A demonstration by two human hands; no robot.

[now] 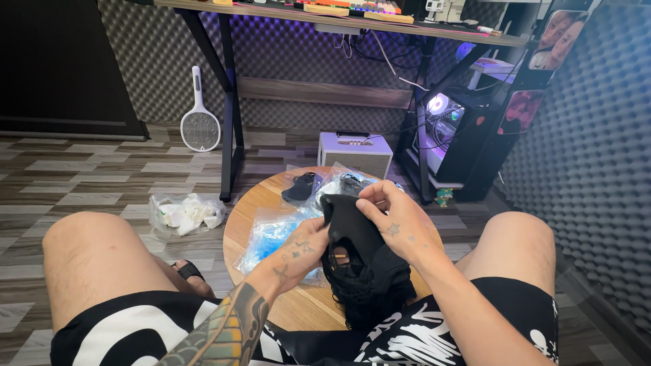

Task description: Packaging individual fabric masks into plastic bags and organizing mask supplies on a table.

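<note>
A black fabric garment point(363, 264) hangs over the near edge of a small round wooden table point(247, 210). My left hand point(302, 247) grips its left side from below. My right hand point(393, 220) pinches its upper edge with fingers curled over the cloth. Both hands hold the garment above the table, just in front of my lap. Clear blue-tinted plastic bags point(271, 234) lie on the table under and left of my left hand. Another black item in a plastic bag point(303, 186) rests at the table's far side.
A crumpled plastic bag with white contents point(186, 212) lies on the floor left of the table. Beyond stand a white box-shaped speaker point(354, 152), a lit computer tower point(451, 132), a desk with black legs point(227, 102) and a white racket-shaped swatter point(199, 122). My bare knees flank the table.
</note>
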